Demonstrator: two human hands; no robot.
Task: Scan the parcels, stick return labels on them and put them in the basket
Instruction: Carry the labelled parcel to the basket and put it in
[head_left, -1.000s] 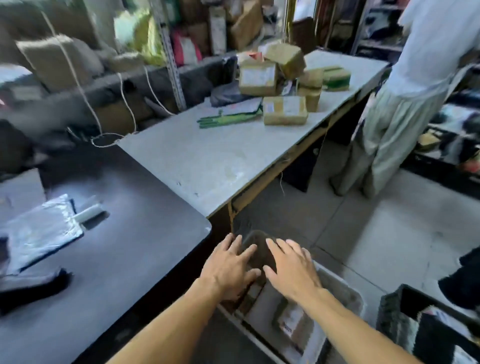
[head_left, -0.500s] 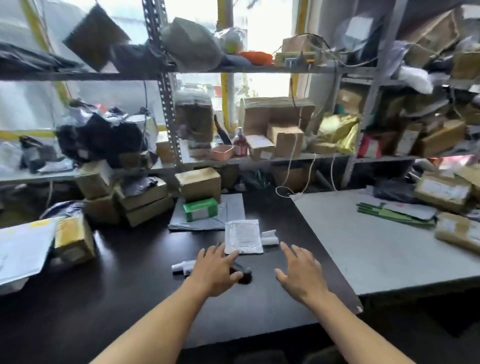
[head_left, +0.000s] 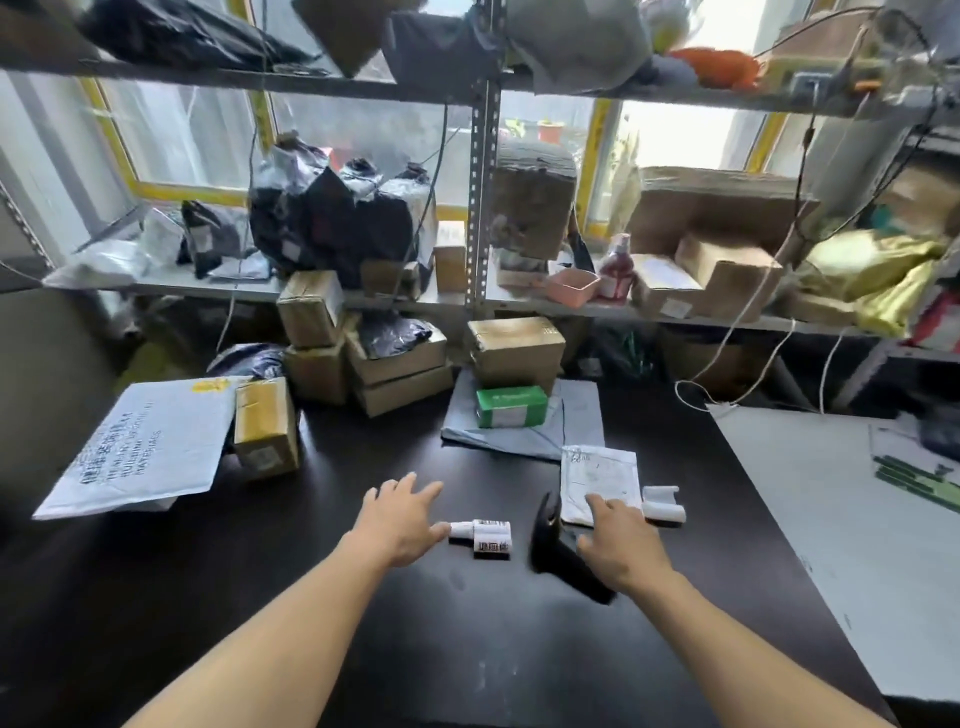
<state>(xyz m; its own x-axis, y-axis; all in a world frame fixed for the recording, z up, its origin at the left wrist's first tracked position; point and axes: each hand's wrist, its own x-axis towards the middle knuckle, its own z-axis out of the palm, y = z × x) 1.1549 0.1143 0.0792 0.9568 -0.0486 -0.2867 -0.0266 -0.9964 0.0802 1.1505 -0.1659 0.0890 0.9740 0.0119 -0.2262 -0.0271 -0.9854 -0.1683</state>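
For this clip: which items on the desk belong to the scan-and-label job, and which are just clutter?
Job items:
- black scanner, beside the right hand
- label roll, by the left hand
- white parcel
- green box
- brown boxes

Lying about:
- pink tray
- red bottle
- white cable

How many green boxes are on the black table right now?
1. The single green cardboard box with a white label sits on a flat grey mailer bag at the back of the black table, below a brown carton. Others may be hidden behind the stacked parcels.
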